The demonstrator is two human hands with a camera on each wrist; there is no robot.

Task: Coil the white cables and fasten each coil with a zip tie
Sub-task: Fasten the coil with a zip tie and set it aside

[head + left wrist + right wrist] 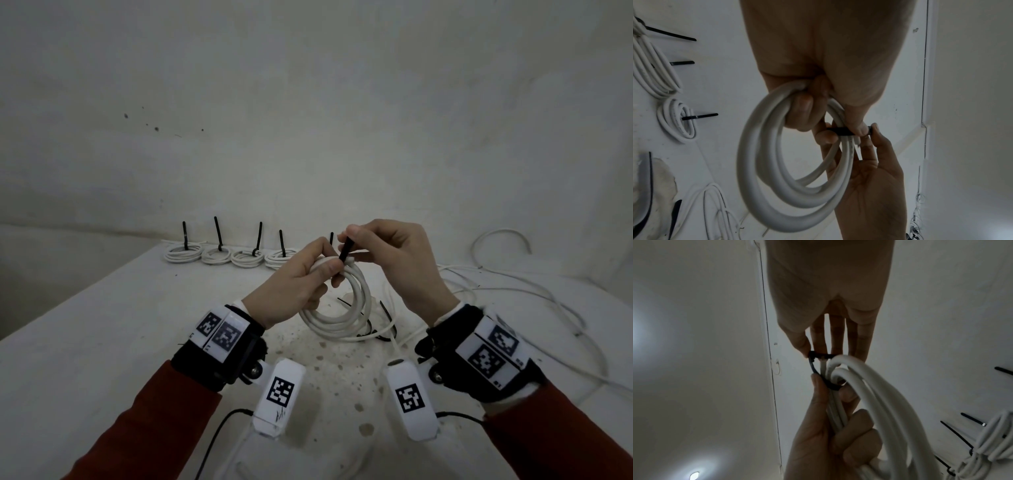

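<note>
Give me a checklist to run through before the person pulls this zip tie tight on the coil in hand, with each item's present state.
1. Coil gathered: ok. The left hand grips the white coil, loops together.
2. Tie wrapped round the bundle: ok. The black zip tie loops round the strands in the right wrist view.
3. Right hand grip on the tie: ok, thumb and forefinger pinch it.
4. Tail through the tie's head: cannot tell, fingers hide it.
5. Loose cable end inside the loop: cannot tell.
6. Room in the row of finished coils: cannot tell, the hands cover its right end.
</note>
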